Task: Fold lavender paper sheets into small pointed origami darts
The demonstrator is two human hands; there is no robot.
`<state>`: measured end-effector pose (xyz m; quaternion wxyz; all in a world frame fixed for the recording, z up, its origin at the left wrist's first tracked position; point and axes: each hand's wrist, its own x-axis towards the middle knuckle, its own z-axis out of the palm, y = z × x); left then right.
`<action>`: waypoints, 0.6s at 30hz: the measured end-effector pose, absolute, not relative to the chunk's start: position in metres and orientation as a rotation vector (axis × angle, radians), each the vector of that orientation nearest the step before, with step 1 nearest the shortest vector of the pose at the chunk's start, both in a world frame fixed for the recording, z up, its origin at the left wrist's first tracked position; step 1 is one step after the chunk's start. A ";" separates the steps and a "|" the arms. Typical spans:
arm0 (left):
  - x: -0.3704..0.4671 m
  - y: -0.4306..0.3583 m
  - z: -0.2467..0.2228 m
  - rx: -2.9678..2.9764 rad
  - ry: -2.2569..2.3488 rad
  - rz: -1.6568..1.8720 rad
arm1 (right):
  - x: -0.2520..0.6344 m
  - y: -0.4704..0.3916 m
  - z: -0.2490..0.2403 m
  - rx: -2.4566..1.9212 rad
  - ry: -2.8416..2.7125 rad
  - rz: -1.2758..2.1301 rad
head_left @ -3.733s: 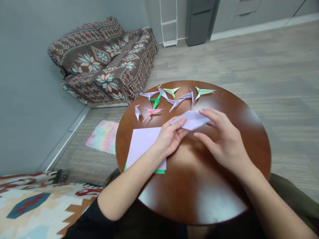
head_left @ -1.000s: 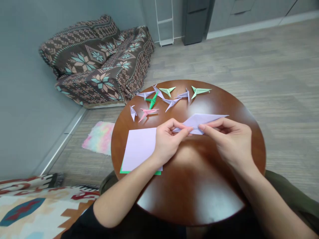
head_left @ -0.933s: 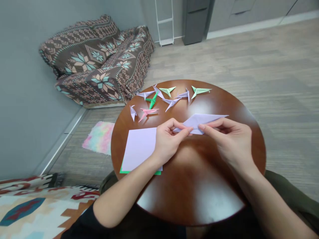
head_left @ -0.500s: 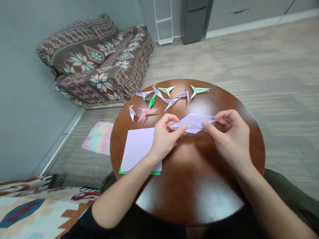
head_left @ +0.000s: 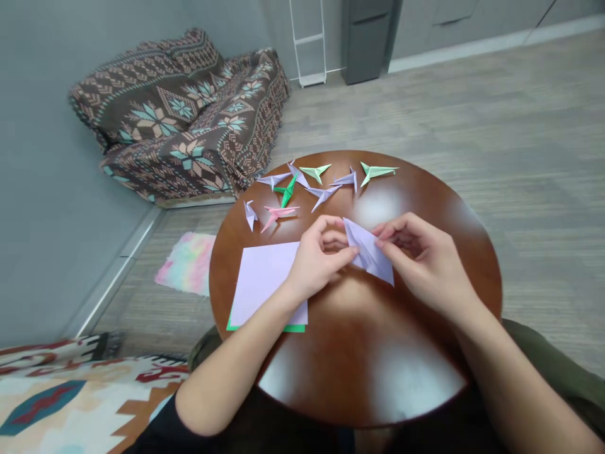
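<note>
Above the round brown table [head_left: 345,353], a folded sheet of lilac origami paper [head_left: 371,251] is held between both hands. My left hand [head_left: 321,255] pinches its left side, thumb in front and fingers behind. On the right side, my right hand [head_left: 418,255] grips it between thumb and fingertips. The paper is tilted, one point up at the left and another down at the right. Beside my left forearm lies a stack of square paper [head_left: 265,277], lilac on top with a green edge showing beneath.
Several folded paper birds stand at the table's far side, among them a pink bird [head_left: 280,214], a green bird [head_left: 286,190] and a pale green bird [head_left: 377,172]. A covered sofa [head_left: 189,126] and a fluffy mat [head_left: 186,263] are to the left.
The lilac paper has been turned from lying level and long between my hands to a slanted position. My right hand has moved left, closer to my left hand.
</note>
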<state>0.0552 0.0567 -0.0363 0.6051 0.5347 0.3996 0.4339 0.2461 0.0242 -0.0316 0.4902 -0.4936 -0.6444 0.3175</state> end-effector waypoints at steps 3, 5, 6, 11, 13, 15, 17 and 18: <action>0.056 0.057 -0.039 1.188 0.917 1.000 | 0.245 0.024 -0.033 -1.205 -1.579 0.815; 0.056 0.057 -0.040 1.160 0.893 0.963 | 0.244 0.024 -0.035 -1.218 -1.573 0.826; 0.056 0.056 -0.041 1.146 0.873 0.924 | 0.243 0.024 -0.036 -1.229 -1.573 0.830; 0.056 0.054 -0.041 1.101 0.860 0.795 | 0.242 0.021 -0.032 -1.282 -1.631 0.809; 0.056 0.054 -0.042 1.103 0.875 0.814 | 0.242 0.021 -0.030 -1.255 -1.693 0.815; 0.056 0.055 -0.043 1.112 0.879 0.849 | 0.242 0.022 -0.030 -1.214 -1.760 0.812; 0.056 0.055 -0.044 1.125 0.895 0.890 | 0.242 0.023 -0.032 -1.198 -1.780 0.817; 0.056 0.056 -0.045 1.127 0.908 0.912 | 0.241 0.023 -0.034 -1.201 -1.760 0.842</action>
